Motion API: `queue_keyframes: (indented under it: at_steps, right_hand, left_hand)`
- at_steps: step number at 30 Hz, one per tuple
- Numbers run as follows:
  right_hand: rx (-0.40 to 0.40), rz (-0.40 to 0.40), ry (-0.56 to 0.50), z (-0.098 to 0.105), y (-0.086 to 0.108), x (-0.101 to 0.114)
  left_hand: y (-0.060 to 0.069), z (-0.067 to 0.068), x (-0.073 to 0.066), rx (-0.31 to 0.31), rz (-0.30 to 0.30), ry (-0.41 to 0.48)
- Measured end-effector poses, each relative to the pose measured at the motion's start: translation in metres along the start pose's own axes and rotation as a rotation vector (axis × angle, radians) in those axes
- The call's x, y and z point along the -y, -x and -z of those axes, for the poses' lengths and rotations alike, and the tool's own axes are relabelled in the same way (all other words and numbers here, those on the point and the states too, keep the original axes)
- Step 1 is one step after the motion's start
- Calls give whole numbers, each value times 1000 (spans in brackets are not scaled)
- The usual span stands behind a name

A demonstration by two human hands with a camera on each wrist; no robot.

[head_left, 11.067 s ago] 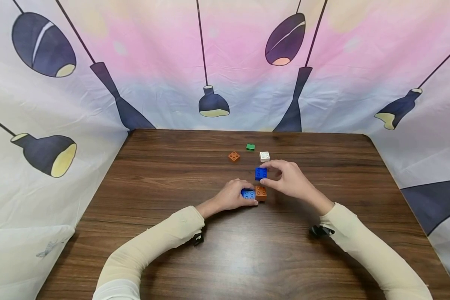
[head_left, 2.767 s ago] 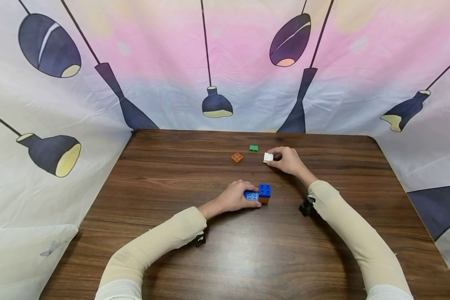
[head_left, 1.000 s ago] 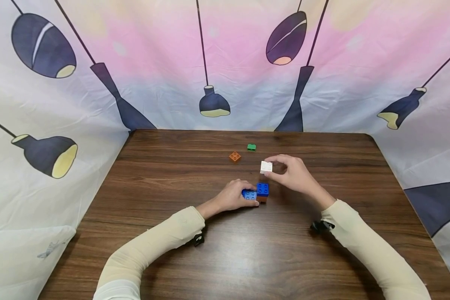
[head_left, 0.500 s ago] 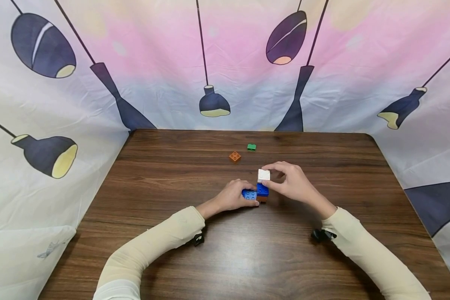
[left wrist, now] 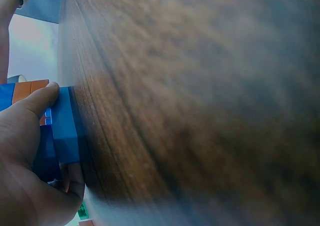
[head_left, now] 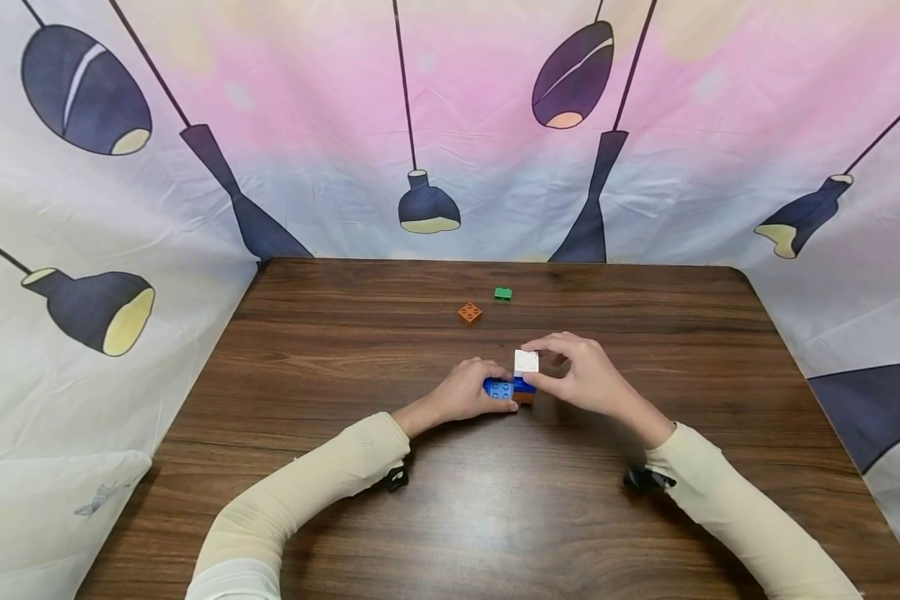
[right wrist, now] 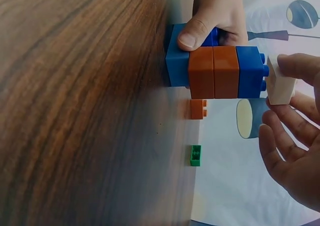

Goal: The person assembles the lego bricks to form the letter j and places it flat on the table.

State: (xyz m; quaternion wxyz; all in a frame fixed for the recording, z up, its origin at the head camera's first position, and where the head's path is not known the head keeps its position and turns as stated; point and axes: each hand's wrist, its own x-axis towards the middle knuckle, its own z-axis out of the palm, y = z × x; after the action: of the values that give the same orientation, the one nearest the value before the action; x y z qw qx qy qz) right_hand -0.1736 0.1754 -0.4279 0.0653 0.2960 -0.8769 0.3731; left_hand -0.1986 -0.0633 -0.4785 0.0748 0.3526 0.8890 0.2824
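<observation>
My left hand [head_left: 467,390] grips the blue bricks at the base, the light blue one [head_left: 499,390] lying against the table. In the right wrist view a stack rises from the light blue brick [right wrist: 177,61]: two orange bricks [right wrist: 214,72], then a dark blue brick [right wrist: 250,72] with bare studs showing. Between thumb and fingers my right hand [head_left: 588,377] pinches a white brick [head_left: 527,361]. That white brick [right wrist: 280,83] is at the dark blue studs, slightly tilted, with a narrow gap in the right wrist view. Another blue brick [left wrist: 46,156] sits under my left palm.
Beyond the hands, an orange brick [head_left: 470,312] and a small green brick [head_left: 503,294] lie on the wooden table [head_left: 345,317]. A cloth printed with lamps [head_left: 487,100] hangs behind the table and along both sides.
The right hand took the white brick from the table's far part and brought it nearer, down over the stack. Earlier, the dark blue brick went onto the orange. The left hand stays in place.
</observation>
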Motion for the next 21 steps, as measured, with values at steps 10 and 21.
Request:
queue_keyframes:
  at_steps: [10,21]
  right_hand:
    - [-10,18,15,-5,4,-3]
    - [13,4,5,-5,7,-2]
  left_hand:
    - [0,0,0,-3,11,-5]
    - [0,1,0,-6,-1,-8]
